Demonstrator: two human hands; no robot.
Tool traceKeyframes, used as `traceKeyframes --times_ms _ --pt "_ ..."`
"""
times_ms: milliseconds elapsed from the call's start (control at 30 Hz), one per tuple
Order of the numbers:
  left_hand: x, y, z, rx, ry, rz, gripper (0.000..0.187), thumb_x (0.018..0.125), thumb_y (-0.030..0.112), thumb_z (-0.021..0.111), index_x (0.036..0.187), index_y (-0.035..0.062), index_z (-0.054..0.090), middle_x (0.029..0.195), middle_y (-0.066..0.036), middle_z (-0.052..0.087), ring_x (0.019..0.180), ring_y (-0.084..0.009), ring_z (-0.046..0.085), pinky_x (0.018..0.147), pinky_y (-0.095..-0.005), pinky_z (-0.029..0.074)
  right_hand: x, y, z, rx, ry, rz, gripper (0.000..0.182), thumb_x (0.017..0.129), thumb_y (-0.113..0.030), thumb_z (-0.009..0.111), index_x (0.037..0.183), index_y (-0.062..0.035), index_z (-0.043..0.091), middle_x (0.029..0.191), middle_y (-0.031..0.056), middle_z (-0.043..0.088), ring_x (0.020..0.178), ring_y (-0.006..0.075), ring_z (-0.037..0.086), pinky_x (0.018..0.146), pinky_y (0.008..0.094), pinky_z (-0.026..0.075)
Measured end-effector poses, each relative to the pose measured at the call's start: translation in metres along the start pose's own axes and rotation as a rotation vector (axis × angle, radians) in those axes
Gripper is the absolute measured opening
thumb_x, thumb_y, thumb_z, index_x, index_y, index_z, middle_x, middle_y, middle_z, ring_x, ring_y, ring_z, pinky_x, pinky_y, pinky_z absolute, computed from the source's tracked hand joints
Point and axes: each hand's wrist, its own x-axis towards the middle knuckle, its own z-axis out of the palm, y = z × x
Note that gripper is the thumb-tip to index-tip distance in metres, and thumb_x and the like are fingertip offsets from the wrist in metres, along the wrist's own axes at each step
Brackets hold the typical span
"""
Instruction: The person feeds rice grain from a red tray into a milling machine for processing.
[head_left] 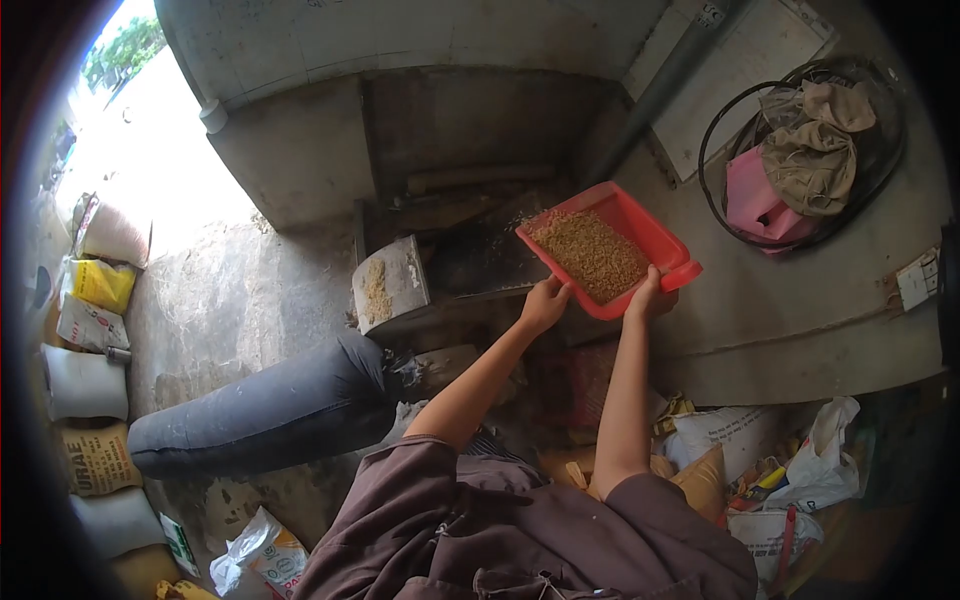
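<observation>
Out in front of me is a red plastic dustpan-like scoop (665,237), tilted, with a heap of golden-brown grain (590,250) spread over it. My left hand (545,303) is closed on its near left edge. At the lower right edge, close to the short handle, my right hand (650,297) grips the same scoop; some of its fingers are hidden beneath. A few loose grains show just off the scoop's upper left corner. To the left of the scoop, a pale board (405,285) carries a small patch of similar grain.
A dark recess (460,215) lies behind the scoop. Hanging on the right wall are a black hoop, a pink item and a brown cloth (810,165). Sacks (100,460) line the left side. Bags and a white plastic bag (820,460) lie at lower right.
</observation>
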Motion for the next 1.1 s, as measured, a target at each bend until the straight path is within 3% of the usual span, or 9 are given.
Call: traceKeyframes --times_ms 100,167,233,367,433,733,800,1033,1100 --pt "0.0 0.012 -0.005 -0.029 -0.049 -0.107 0.032 0.087 0.027 0.048 0.101 -0.001 0.056 0.089 -0.019 0.063 0.09 -0.0335 0.06 0.077 -0.0386 0.045 0.002 0.011 -0.001 0.014 -0.013 0.002 0.029 0.066 -0.015 0.063 0.087 0.0036 0.057 0.087 0.0136 0.062 0.081 0.0261 0.06 0.075 0.0376 0.047" --pt "0.001 0.012 -0.004 0.036 -0.051 -0.105 0.032 0.088 0.027 0.048 0.101 -0.0014 0.056 0.088 -0.019 0.063 0.089 -0.0328 0.06 0.076 -0.0381 0.045 0.0 0.008 0.001 -0.061 0.005 0.002 0.031 0.066 -0.015 0.063 0.089 0.0043 0.057 0.088 0.0139 0.062 0.081 0.0262 0.06 0.076 0.0374 0.047" --pt "0.002 0.006 -0.004 0.106 -0.054 -0.107 0.032 0.088 0.027 0.048 0.1 -0.0017 0.056 0.088 -0.019 0.063 0.088 -0.0321 0.061 0.076 -0.0376 0.045 -0.002 0.003 0.003 0.121 -0.005 0.027 0.026 0.066 -0.015 0.063 0.084 0.0024 0.057 0.086 0.0124 0.061 0.079 0.0254 0.059 0.075 0.0372 0.046" --pt "0.002 -0.002 -0.002 -0.013 -0.029 -0.024 0.033 0.088 0.028 0.048 0.099 -0.0023 0.056 0.088 -0.019 0.063 0.088 -0.0307 0.061 0.076 -0.0373 0.045 0.002 0.014 0.005 0.031 0.056 -0.038 0.023 0.067 -0.014 0.063 0.082 0.0021 0.056 0.085 0.0117 0.061 0.079 0.0247 0.059 0.075 0.0365 0.046" --pt "0.001 0.003 -0.006 -0.026 -0.016 -0.004 0.033 0.088 0.028 0.048 0.099 -0.0024 0.056 0.088 -0.018 0.063 0.088 -0.0303 0.061 0.075 -0.0372 0.045 0.006 0.017 0.004 0.059 -0.035 -0.026 0.022 0.067 -0.014 0.063 0.081 0.0018 0.056 0.086 0.0115 0.061 0.079 0.0246 0.059 0.075 0.0366 0.046" --pt "0.004 0.003 -0.005 -0.003 -0.082 -0.123 0.035 0.088 0.028 0.048 0.107 0.0 0.055 0.09 -0.018 0.064 0.092 -0.03 0.061 0.078 -0.0354 0.045 0.006 0.017 0.006 0.013 0.039 0.008 0.022 0.068 -0.013 0.062 0.08 0.0034 0.055 0.084 0.0125 0.061 0.08 0.0248 0.058 0.076 0.0366 0.046" --pt "0.005 -0.005 -0.004 -0.01 -0.028 -0.005 0.034 0.088 0.029 0.047 0.106 -0.0002 0.055 0.087 -0.018 0.064 0.089 -0.0303 0.061 0.076 -0.0367 0.045 0.003 0.013 0.003 0.059 0.038 0.027 0.022 0.068 -0.013 0.062 0.08 0.0033 0.055 0.084 0.0128 0.061 0.08 0.0247 0.058 0.075 0.0366 0.046" --pt "0.003 0.007 -0.004 -0.06 -0.052 -0.049 0.033 0.089 0.028 0.046 0.1 -0.002 0.054 0.084 -0.019 0.063 0.086 -0.0335 0.06 0.075 -0.0392 0.044 0.002 0.015 0.0 0.077 0.065 0.037 0.021 0.068 -0.014 0.061 0.079 0.0026 0.055 0.082 0.0124 0.059 0.077 0.0235 0.057 0.073 0.0366 0.046" --pt "0.004 0.001 0.001 0.028 -0.007 0.049 0.032 0.088 0.027 0.046 0.1 -0.0016 0.054 0.083 -0.019 0.062 0.083 -0.0341 0.06 0.073 -0.0394 0.044 0.002 0.012 -0.002 0.148 0.046 0.086 0.021 0.068 -0.014 0.061 0.079 0.0027 0.054 0.083 0.012 0.059 0.077 0.0235 0.057 0.073 0.0366 0.046"
